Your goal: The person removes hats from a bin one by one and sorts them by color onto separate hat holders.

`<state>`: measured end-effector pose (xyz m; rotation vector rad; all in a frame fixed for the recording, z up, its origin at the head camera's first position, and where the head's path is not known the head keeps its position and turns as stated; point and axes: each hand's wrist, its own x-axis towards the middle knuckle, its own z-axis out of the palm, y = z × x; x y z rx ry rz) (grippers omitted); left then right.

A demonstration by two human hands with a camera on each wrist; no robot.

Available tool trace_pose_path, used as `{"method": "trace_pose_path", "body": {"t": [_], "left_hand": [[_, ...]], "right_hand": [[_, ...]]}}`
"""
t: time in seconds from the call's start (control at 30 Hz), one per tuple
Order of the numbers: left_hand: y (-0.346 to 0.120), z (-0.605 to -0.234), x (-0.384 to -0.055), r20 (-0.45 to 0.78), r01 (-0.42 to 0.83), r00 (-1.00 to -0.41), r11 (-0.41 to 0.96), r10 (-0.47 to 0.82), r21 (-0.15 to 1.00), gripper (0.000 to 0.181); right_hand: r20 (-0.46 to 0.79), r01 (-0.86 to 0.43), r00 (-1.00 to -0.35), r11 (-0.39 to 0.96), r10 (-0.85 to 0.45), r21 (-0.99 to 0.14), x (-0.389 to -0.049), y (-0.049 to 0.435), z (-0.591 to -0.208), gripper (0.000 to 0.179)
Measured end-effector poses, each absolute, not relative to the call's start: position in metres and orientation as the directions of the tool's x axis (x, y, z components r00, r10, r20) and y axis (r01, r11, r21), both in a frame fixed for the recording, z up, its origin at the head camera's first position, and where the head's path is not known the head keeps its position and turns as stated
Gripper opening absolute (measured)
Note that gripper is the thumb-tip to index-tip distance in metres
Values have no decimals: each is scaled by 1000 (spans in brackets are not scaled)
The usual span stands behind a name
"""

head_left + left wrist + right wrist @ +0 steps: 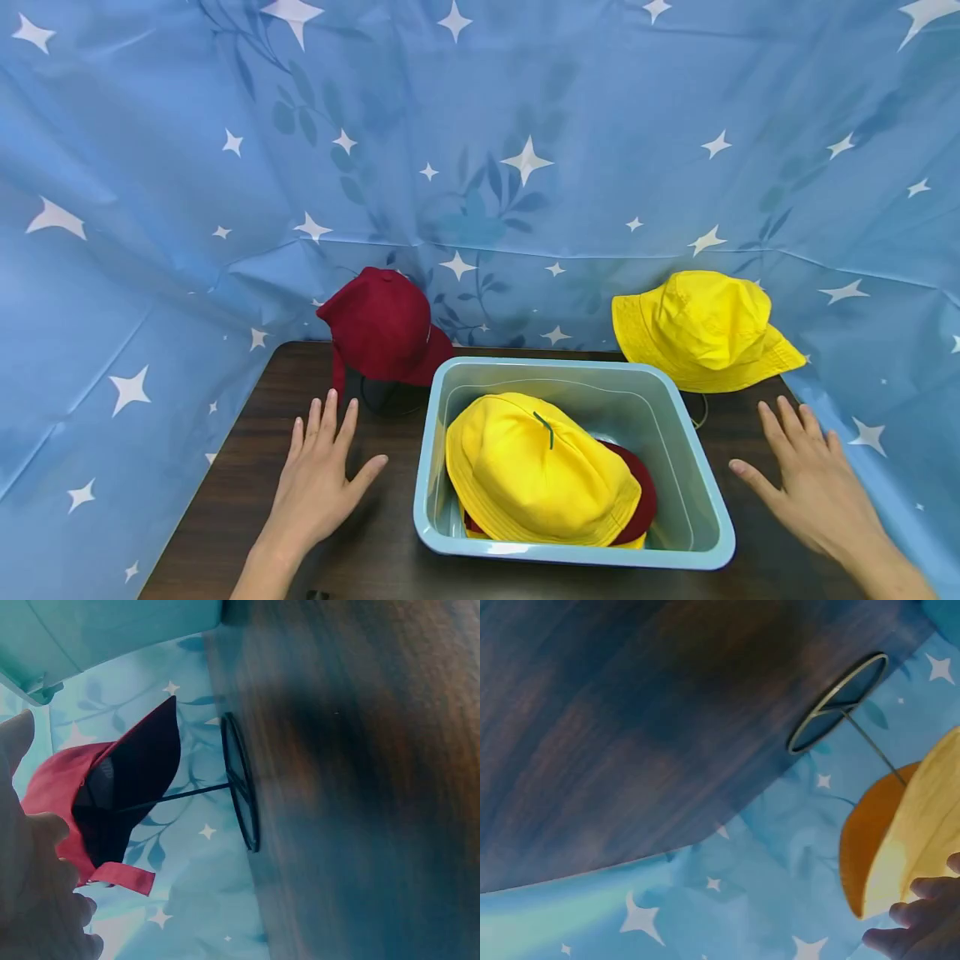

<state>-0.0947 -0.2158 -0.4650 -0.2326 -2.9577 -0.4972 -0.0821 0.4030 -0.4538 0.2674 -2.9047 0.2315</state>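
My left hand (pixel 318 483) is held over the dark table, fingers spread and holding nothing, nearest to a dark red baseball cap (pixel 384 325). That cap hangs on a black wire stand (pixel 241 784), its strap dangling at the back. On the other side my right hand (pixel 813 483) has straight, spread fingers with nothing in them. Beyond it a yellow bucket hat (pixel 701 329) sits on a gold wire stand (pixel 840 705). Between the hands stands a light blue plastic bin (pixel 577 560). In it a yellow bucket hat (pixel 540 475) with a small green mark lies over a dark red cap (pixel 637 492), partly hidden.
A blue cloth with white stars (pixel 480 125) hangs behind and around the wooden table (pixel 225 508). The bin fills the middle of the table, and both stands are near its back edge. A small black object (pixel 317 595) shows at the front edge.
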Motion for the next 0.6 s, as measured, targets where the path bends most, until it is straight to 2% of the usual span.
{"method": "trace_pose_path", "body": {"t": [0.6], "left_hand": [[-194, -437, -93, 230, 263, -954, 909, 194, 323, 92]], "right_hand": [[289, -259, -934, 955, -209, -144, -80, 386, -418, 98]]}}
